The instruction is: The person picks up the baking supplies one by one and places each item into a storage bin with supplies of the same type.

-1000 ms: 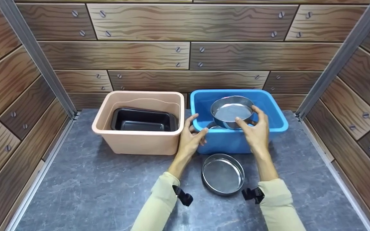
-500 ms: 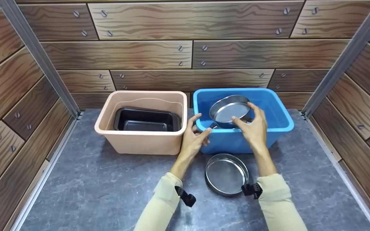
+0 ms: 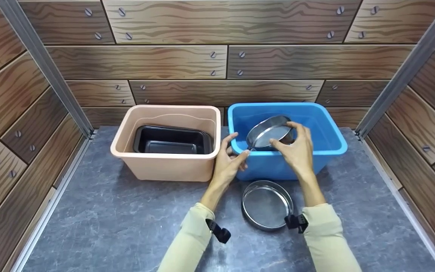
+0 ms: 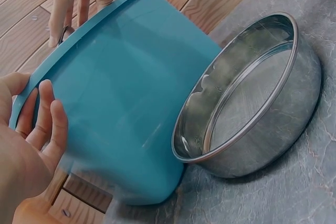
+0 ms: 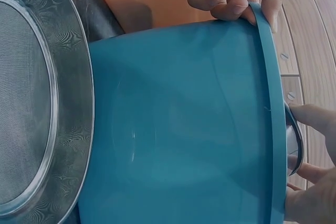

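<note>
Pinching the right side of a shallow round metal pan (image 3: 267,138), the right hand (image 3: 297,151) holds it within the mouth of the blue bin (image 3: 268,166), close behind the near wall. The thumb lies at the pan's near edge and the fingers at the edge farther right, so most of the pan extends to the left of the grip. The pan is tilted, its left side lower than its right. Whether its underside touches anything in the bin is hard to tell, as the rim and near wall hide it; the right wrist view shows only a sliver.

The left hand (image 3: 225,164) grips the bin's rim at the near left corner, just beside the pan's lower edge.

On the grey table (image 3: 108,219), in front of the blue bin and between the forearms, sits a round metal sieve (image 3: 266,206) with a fine mesh base. To the left of the blue bin stands a peach bin (image 3: 172,168) holding a black rectangular pan (image 3: 172,139). Wood-patterned walls (image 3: 164,62) enclose the table.
</note>
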`<state>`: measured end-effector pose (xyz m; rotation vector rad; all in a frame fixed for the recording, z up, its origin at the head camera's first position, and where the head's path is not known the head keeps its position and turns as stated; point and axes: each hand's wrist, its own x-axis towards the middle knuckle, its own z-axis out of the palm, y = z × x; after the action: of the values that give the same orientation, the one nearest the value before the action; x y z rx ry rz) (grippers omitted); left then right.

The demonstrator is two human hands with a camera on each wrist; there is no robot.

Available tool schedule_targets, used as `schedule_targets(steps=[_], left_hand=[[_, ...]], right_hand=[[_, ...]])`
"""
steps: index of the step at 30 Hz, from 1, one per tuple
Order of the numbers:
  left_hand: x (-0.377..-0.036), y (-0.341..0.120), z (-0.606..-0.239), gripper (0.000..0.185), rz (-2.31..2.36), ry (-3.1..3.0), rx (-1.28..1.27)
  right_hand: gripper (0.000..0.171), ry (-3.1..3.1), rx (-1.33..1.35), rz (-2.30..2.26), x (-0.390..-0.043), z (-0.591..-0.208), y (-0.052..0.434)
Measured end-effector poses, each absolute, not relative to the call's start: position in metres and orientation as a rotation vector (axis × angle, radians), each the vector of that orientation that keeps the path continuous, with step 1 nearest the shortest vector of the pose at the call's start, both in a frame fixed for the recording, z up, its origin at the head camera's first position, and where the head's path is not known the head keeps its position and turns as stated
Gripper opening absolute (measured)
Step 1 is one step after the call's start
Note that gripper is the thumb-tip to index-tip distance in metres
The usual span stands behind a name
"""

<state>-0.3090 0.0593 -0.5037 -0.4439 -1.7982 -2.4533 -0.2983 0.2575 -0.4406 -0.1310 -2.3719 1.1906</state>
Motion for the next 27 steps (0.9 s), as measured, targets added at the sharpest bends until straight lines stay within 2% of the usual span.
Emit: schedule_targets(steps=[21, 27], left_hand=[[-0.310, 0.060, -0.502, 0.067, -2.475, -1.797, -0.447], [-0.311, 0.061, -0.506, 0.065, -2.473, -1.738, -0.466]], right_hand=[[0.056, -2.428, -0.030, 1.229, -0.295, -0.441, 0.263], [0.044, -2.448, 0.187, 1.308, -0.293, -0.437, 0.272]])
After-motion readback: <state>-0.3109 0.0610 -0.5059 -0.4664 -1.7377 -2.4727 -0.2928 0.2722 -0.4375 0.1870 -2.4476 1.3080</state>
